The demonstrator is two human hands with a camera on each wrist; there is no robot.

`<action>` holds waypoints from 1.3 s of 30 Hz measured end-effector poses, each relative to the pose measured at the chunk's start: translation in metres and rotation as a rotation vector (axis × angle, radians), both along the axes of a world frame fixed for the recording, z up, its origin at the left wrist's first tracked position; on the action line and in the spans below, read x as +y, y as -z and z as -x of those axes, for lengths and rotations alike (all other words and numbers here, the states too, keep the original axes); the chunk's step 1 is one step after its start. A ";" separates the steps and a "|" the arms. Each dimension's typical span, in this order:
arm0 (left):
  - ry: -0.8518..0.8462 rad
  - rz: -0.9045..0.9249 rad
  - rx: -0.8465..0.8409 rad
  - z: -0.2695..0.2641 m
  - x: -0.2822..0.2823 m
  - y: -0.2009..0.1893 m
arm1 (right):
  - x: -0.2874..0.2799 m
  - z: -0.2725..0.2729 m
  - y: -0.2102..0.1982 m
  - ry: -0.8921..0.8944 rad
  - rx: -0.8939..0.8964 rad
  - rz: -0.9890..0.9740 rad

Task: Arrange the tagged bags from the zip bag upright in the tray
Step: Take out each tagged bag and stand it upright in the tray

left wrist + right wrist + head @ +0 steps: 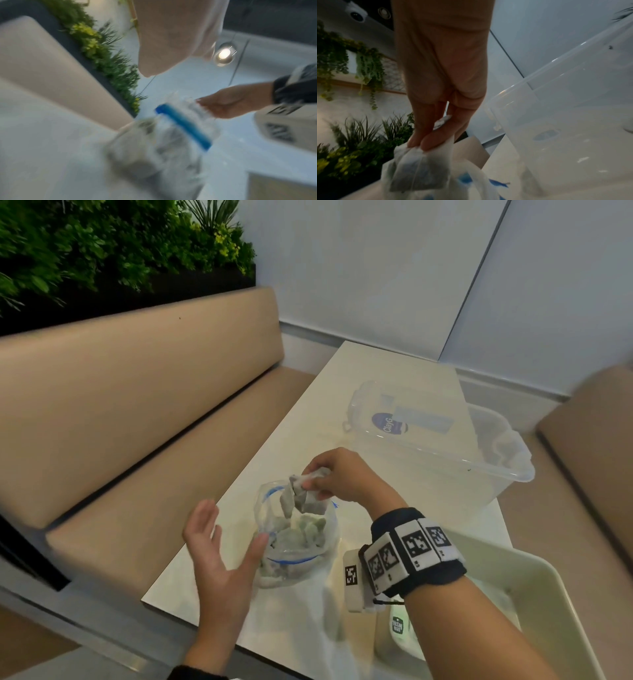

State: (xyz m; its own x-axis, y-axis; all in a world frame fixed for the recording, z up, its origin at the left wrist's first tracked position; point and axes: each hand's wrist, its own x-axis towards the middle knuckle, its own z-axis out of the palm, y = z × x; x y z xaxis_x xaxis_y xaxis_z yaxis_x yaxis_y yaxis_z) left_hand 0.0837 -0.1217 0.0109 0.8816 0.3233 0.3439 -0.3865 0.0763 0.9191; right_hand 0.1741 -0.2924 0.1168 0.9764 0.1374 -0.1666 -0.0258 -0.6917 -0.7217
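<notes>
Head view: right hand (337,474) pinching a cluster of small grey-filled paper tagged bags (301,496) above the clear blue-striped plastic zip bag (296,537) on the white tabletop (308,419); left hand (219,546) spread, thumb touching the zip bag. White tray (534,583) near right; "ClayG" legible on clear plastic bin (442,440).

Left wrist view: blurred blue zip strip (183,125).

Right wrist view: fingertips (421,142) gripping bags (best lifted slowly, zip bag steadied).
</notes>
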 end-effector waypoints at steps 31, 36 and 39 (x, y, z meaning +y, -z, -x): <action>0.684 1.098 0.786 0.001 -0.067 -0.075 | -0.039 0.079 -0.025 -0.093 -0.285 0.089; 0.715 1.042 0.761 0.004 -0.077 -0.075 | -0.043 0.090 -0.014 -0.088 -0.276 0.199; 0.740 1.054 0.757 0.006 -0.081 -0.075 | -0.044 0.094 -0.011 -0.087 -0.281 0.191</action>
